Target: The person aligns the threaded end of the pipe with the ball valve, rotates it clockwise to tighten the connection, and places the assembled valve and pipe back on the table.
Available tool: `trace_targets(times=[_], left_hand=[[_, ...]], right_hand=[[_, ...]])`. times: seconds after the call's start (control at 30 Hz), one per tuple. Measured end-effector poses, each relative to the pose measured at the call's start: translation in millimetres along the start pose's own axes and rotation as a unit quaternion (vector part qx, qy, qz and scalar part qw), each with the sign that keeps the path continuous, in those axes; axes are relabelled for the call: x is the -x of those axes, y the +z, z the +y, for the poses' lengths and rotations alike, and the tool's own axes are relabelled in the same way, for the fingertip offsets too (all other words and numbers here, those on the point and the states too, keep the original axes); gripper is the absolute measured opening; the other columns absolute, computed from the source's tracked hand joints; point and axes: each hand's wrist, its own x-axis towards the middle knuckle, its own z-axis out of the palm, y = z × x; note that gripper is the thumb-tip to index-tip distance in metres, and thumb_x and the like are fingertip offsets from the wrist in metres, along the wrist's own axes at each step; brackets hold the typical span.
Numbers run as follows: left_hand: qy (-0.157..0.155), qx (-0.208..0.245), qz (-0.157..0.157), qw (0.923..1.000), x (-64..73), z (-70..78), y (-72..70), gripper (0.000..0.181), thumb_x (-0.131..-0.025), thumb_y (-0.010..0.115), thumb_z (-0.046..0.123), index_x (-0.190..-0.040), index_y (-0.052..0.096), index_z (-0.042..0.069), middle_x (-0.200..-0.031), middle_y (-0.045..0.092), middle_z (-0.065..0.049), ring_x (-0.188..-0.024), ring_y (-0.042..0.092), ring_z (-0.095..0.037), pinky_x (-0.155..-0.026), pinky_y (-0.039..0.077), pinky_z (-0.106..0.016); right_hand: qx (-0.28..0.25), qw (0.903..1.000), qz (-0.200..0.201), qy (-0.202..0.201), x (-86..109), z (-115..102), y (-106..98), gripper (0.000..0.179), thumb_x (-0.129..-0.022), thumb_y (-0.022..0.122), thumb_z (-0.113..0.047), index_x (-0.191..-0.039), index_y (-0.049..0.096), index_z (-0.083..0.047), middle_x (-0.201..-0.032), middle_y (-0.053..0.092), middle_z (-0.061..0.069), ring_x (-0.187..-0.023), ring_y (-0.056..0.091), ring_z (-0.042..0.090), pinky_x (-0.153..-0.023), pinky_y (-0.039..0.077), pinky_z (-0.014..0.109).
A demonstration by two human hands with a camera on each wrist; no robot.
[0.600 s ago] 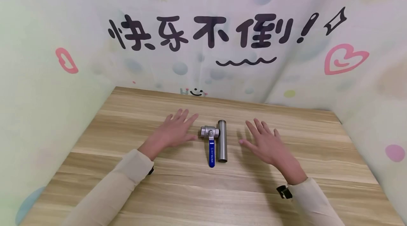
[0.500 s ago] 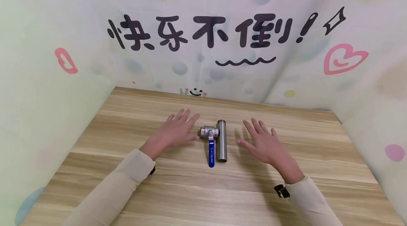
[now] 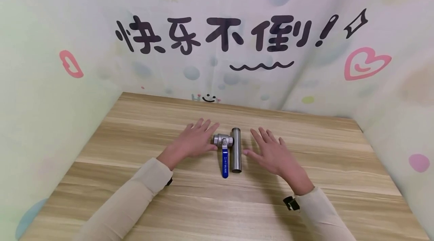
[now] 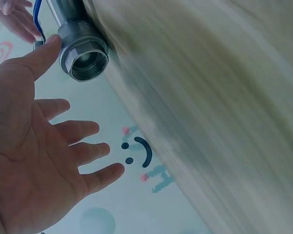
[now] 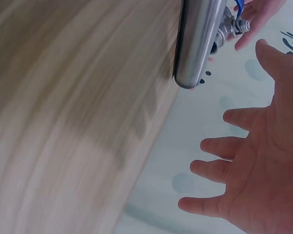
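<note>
A metal ball valve (image 3: 222, 140) with a blue lever handle (image 3: 225, 163) lies on the wooden table, its lever pointing toward the person. Right beside it, on its right, lies a straight steel pipe (image 3: 236, 150). My left hand (image 3: 192, 141) hovers at the valve's left end, fingers spread, thumb tip overlapping that end in the head view. In the left wrist view the valve's threaded opening (image 4: 89, 65) faces the palm. My right hand (image 3: 272, 154) is held over the table to the right of the pipe, fingers spread and holding nothing. The right wrist view shows the pipe (image 5: 198, 44) apart from the fingers.
The wood-grain table (image 3: 217, 211) meets a printed cloth backdrop (image 3: 190, 75) at its far edge, with cloth at both sides too. Both sleeves are light, and a black strap (image 3: 291, 203) shows at the right wrist.
Both hands have moved inward, the left one to the right toward the valve and the right one to the left toward the pipe. The valve and pipe have stayed in place.
</note>
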Motion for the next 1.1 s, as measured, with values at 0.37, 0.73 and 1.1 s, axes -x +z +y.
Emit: trace_targets(times=[0.37, 0.73, 1.1], left_hand=[[0.008, -0.009, -0.002, 0.9999, -6.0, 8.7, 3.2, 0.078, -0.094, 0.052, 0.055, -0.157, 0.016, 0.025, -0.16, 0.019, -0.015, -0.147, 0.015, -0.038, -0.114, 0.023, -0.061], [0.007, -0.008, -0.007, 0.9999, -8.1, 18.4, 7.9, 0.073, -0.096, 0.054, 0.048, -0.156, 0.019, 0.026, -0.159, 0.022, -0.016, -0.147, 0.016, -0.038, -0.114, 0.023, -0.06], [0.01, -0.039, -0.005, 0.9992, -13.0, 21.5, 13.2, 0.066, -0.097, 0.054, 0.046, -0.154, 0.029, 0.026, -0.158, 0.025, -0.017, -0.146, 0.019, -0.039, -0.114, 0.026, -0.059]], right_hand=[[-0.004, 1.0, 0.005, -0.003, -5.6, -9.9, 11.1, 0.086, -0.09, 0.04, -0.072, -0.155, 0.024, -0.017, -0.158, 0.024, 0.018, -0.142, 0.025, 0.043, -0.108, 0.021, 0.071], [-0.001, 1.0, -0.004, -0.004, -9.1, -17.1, 21.3, 0.088, -0.09, 0.038, -0.073, -0.154, 0.027, -0.014, -0.157, 0.026, 0.018, -0.141, 0.029, 0.043, -0.108, 0.024, 0.069], [-0.002, 0.9999, -0.014, 0.009, -12.8, -25.6, 26.7, 0.093, -0.088, 0.041, -0.074, -0.155, 0.025, -0.01, -0.153, 0.035, 0.02, -0.14, 0.032, 0.042, -0.108, 0.026, 0.069]])
